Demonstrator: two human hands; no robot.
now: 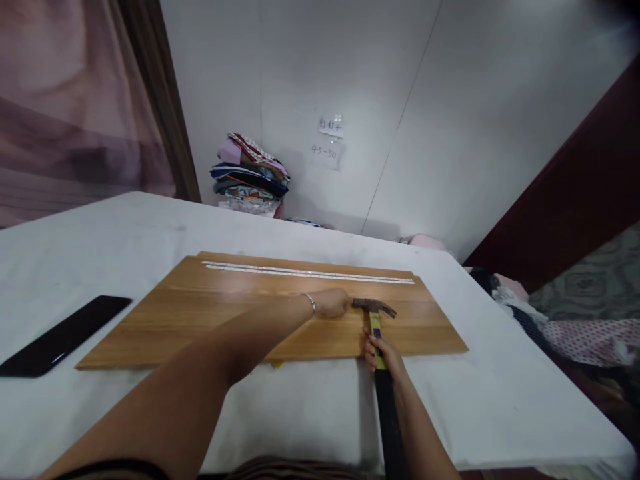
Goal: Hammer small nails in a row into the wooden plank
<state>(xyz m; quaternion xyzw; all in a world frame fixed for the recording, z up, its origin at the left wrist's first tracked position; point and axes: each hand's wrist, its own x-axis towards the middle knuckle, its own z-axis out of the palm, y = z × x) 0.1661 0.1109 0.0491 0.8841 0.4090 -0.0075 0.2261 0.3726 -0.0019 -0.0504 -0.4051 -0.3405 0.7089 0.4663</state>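
Note:
Wrapped around the yellow part of a claw hammer [370, 305], my right hand [384, 357] grips it midway along the handle. Its black lower grip points toward me, and the claw faces right. My left hand [333, 303], with a bracelet at the wrist, is closed in a pinch above the wooden board [240, 327]. Whatever sits between those fingers is too small or hidden to make out. The hammer's striking face is right beside the left fingertips. Two pale printed strips [310, 273] run along the board's far side.
A dark flat phone-like object [65, 337] rests left of the board on the white-covered table [300, 413]. Folded clothes [250, 177] are stacked at the back against the wall. More fabric [590, 340] lies beyond the right edge. A pink curtain hangs at the left.

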